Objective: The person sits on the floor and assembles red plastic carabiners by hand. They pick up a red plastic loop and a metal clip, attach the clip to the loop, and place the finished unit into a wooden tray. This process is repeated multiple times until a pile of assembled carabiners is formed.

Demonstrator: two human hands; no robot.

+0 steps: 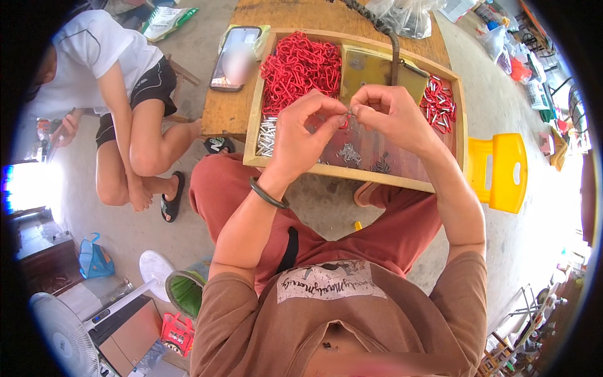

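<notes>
My left hand (300, 129) is closed in a pinch above the wooden tray (461, 119), with a small red metal hook (343, 124) partly showing at its fingertips. My right hand (392, 116) meets it, thumb and forefinger pressed together on something too small to make out. Beyond the left hand lies a heap of bent red metal hooks (301, 66), and silver pins (266, 137) fill the corner beside its wrist. Below the fingers are a small pile of silvery bits (349, 154) and a darker pile (380, 164). Right of the right hand lie red hooks with silver bars (438, 103).
An olive metal plate (370, 66) with a dark lever (394, 56) stands in the tray. A phone (235, 60) rests on the wooden table (226, 113). A yellow plastic chair (507, 173) is at right. Another person (113, 75) sits at left; a fan (63, 339) stands lower left.
</notes>
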